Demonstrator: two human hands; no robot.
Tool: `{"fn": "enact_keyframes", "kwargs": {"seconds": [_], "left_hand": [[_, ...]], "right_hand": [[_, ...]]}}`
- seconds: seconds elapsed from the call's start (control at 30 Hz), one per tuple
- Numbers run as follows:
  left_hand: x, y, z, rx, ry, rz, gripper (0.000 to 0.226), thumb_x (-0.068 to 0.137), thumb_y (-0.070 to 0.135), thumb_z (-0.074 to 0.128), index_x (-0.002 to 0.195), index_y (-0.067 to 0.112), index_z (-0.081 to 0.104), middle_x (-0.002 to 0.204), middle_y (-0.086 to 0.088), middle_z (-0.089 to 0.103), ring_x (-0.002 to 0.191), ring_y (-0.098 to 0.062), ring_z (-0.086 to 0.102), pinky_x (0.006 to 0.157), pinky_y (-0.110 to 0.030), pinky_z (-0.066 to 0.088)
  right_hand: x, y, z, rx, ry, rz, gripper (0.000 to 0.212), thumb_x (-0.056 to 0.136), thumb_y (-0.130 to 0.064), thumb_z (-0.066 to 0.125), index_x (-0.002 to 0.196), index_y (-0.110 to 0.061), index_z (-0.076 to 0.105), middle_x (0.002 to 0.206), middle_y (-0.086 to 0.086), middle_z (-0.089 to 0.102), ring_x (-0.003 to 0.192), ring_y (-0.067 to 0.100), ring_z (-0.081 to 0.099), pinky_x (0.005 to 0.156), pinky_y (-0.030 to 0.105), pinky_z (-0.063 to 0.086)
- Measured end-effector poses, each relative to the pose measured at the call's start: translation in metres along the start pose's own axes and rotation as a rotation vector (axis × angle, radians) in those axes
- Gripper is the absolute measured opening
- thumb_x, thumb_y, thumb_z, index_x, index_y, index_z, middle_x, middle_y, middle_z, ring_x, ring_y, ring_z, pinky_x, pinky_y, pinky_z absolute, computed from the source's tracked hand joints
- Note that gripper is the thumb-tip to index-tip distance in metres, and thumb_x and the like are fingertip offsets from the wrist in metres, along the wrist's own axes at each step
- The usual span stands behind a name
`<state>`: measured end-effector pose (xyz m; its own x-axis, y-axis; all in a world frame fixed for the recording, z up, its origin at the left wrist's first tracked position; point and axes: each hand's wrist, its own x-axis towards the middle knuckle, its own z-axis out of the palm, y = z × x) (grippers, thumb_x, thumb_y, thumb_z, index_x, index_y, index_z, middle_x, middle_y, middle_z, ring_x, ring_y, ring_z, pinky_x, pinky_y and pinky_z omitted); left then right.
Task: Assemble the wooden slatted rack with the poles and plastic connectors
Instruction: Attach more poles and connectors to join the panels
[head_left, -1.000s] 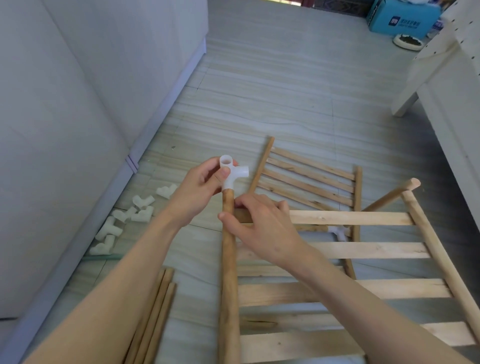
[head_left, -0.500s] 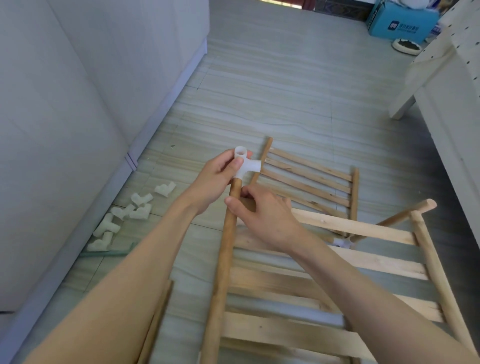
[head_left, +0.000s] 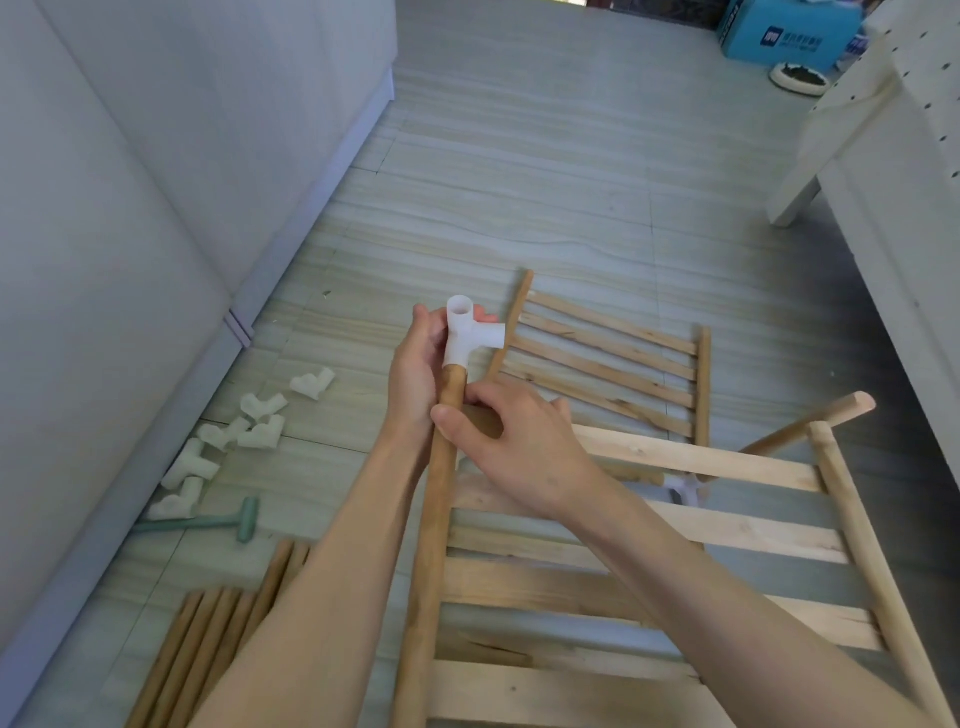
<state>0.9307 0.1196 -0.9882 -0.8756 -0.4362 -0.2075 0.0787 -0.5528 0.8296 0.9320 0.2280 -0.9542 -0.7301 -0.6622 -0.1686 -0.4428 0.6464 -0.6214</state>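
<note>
A white plastic connector (head_left: 469, 335) sits on the top end of the left pole (head_left: 434, 525) of a wooden slatted panel (head_left: 675, 535) tilted up before me. My left hand (head_left: 418, 369) grips the connector from the left and behind. My right hand (head_left: 511, 441) grips the pole just below the connector, thumb across the front. A second pole (head_left: 810, 423) sticks up at the panel's far right corner, with another white connector (head_left: 688, 488) under the slats. A smaller slatted panel (head_left: 613, 364) lies flat on the floor beyond.
Several loose white connectors (head_left: 228, 441) lie on the floor along the left wall. A green mallet (head_left: 218, 522) rests near them. A bundle of spare poles (head_left: 208, 649) lies at the lower left. A white pegboard unit (head_left: 893, 130) stands at right; a blue box (head_left: 784, 34) sits far back.
The pole and connector have swung more upright and shifted slightly left. My left hand has moved round behind the connector. The camera has tilted down, showing the mallet and spare poles.
</note>
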Motion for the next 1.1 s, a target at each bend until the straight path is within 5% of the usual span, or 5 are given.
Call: {"fn": "enact_keyframes", "kwargs": {"seconds": [0.17, 0.6, 0.8, 0.93, 1.1], "left_hand": [[0.007, -0.005, -0.006, 0.223, 0.072, 0.065, 0.060, 0.101, 0.046, 0.015, 0.080, 0.018, 0.064, 0.088, 0.000, 0.070, 0.073, -0.006, 0.060, 0.078, -0.025, 0.042], [-0.008, 0.001, -0.005, 0.449, 0.212, 0.162, 0.060, 0.102, 0.039, 0.017, 0.092, 0.002, 0.064, 0.069, 0.002, 0.061, 0.051, 0.005, 0.054, 0.051, -0.009, 0.039], [-0.013, 0.011, -0.009, 0.440, 0.149, 0.155, 0.054, 0.103, 0.036, 0.020, 0.074, 0.012, 0.058, 0.071, 0.001, 0.063, 0.054, 0.001, 0.055, 0.053, -0.014, 0.041], [-0.017, 0.015, -0.016, 0.514, 0.087, 0.172, 0.054, 0.103, 0.035, 0.017, 0.090, 0.010, 0.063, 0.090, 0.002, 0.069, 0.075, 0.001, 0.063, 0.069, -0.011, 0.045], [-0.028, 0.011, -0.025, 0.606, 0.077, 0.223, 0.038, 0.101, 0.041, 0.024, 0.108, 0.025, 0.057, 0.117, 0.002, 0.063, 0.106, -0.002, 0.058, 0.096, -0.031, 0.046]], "right_hand": [[-0.004, 0.001, 0.003, -0.013, 0.010, -0.016, 0.032, 0.092, -0.054, 0.038, 0.085, -0.027, 0.054, 0.089, -0.011, 0.054, 0.097, 0.009, 0.045, 0.086, 0.036, 0.028], [-0.007, 0.002, 0.004, -0.089, -0.051, -0.111, 0.027, 0.093, -0.057, 0.036, 0.091, -0.031, 0.044, 0.091, -0.015, 0.047, 0.090, 0.005, 0.039, 0.083, 0.034, 0.027], [-0.014, 0.015, -0.006, -0.111, -0.114, -0.238, 0.047, 0.090, -0.045, 0.047, 0.130, -0.020, 0.046, 0.115, -0.005, 0.053, 0.106, 0.012, 0.048, 0.089, 0.024, 0.036], [-0.008, 0.014, -0.009, -0.108, 0.016, -0.204, 0.082, 0.079, -0.036, 0.071, 0.145, -0.017, 0.025, 0.140, -0.003, 0.032, 0.127, 0.012, 0.034, 0.098, 0.016, 0.027], [0.011, 0.012, -0.019, -0.329, -0.012, -0.298, 0.108, 0.072, -0.050, 0.071, 0.150, -0.009, 0.009, 0.156, 0.001, 0.007, 0.142, 0.015, 0.003, 0.117, 0.035, 0.017]]}}
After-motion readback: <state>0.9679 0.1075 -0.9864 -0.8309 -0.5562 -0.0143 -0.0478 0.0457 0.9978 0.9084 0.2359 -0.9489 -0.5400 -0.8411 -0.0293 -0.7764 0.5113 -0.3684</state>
